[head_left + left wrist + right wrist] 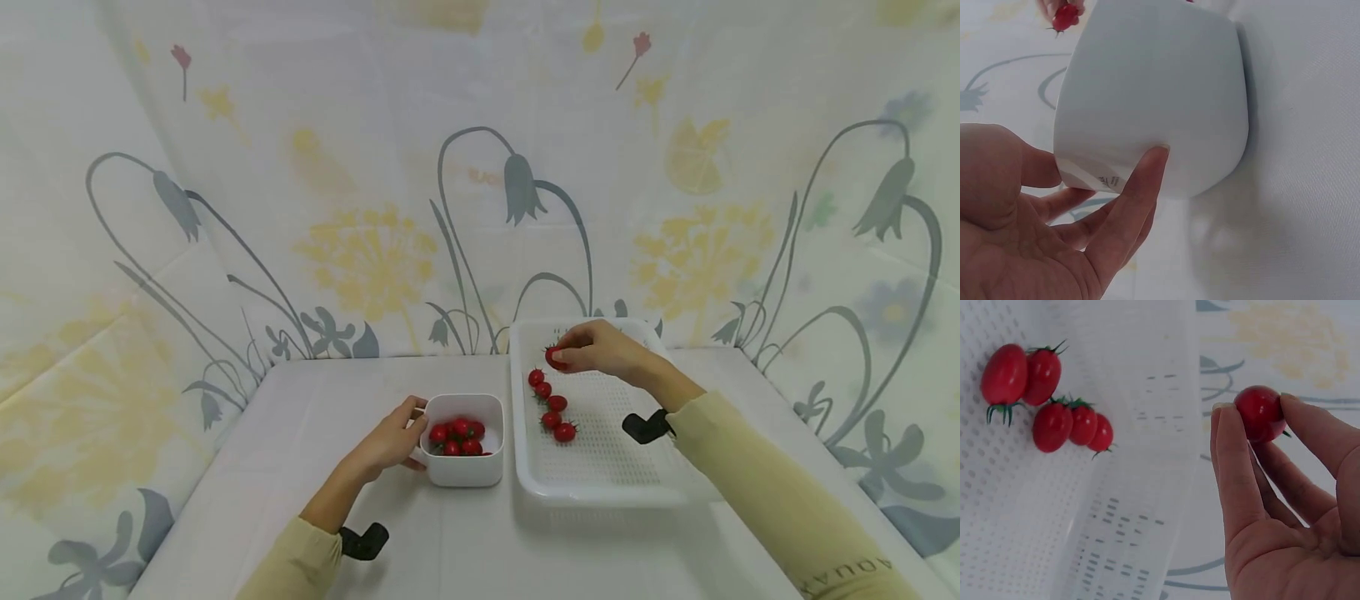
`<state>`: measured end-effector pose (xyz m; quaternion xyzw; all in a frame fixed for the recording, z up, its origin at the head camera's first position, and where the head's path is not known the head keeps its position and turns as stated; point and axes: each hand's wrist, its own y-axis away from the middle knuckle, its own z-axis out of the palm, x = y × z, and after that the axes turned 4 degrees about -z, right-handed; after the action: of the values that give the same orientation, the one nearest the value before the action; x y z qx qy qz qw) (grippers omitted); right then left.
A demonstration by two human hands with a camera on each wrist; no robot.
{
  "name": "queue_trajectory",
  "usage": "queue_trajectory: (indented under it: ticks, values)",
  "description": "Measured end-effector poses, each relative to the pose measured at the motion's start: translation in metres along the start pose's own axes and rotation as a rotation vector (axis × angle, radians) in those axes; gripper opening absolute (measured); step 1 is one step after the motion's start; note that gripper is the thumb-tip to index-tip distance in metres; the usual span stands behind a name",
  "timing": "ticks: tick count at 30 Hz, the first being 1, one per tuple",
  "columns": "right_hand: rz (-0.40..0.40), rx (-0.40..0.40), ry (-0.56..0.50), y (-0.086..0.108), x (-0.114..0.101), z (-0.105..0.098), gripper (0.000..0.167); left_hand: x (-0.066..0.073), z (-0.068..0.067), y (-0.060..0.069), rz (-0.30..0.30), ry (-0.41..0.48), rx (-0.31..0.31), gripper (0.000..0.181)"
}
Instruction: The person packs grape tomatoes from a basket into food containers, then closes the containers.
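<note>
My right hand [600, 350] pinches a red cherry tomato [1259, 414] between thumb and fingertips, above the far left part of a white perforated basket [622, 492]. Several more cherry tomatoes [1052, 427] with green stems lie in an uneven line on the basket's bottom. My left hand [392, 437] grips the left side of a small white container [1154, 81], its fingers spread along the wall. Inside that container sits a cluster of cherry tomatoes [461, 429]. The container stands upright on the table, just left of the basket.
Both the container and the basket stand on a white-covered table [465, 542]. A hanging curtain [360, 167] printed with grey and yellow flowers closes off the back and sides. Black straps [363, 542] circle both wrists, below beige sleeves.
</note>
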<state>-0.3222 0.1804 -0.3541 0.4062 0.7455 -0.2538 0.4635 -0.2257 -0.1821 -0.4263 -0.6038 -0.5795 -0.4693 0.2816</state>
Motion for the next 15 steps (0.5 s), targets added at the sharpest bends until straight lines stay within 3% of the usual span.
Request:
queue_trajectory:
  ticks: [15]
  values:
    - [0.017,0.076,-0.077,0.014,-0.035,0.027,0.030,-0.003,0.000,0.001,0.007,0.021,-0.003,0.031]
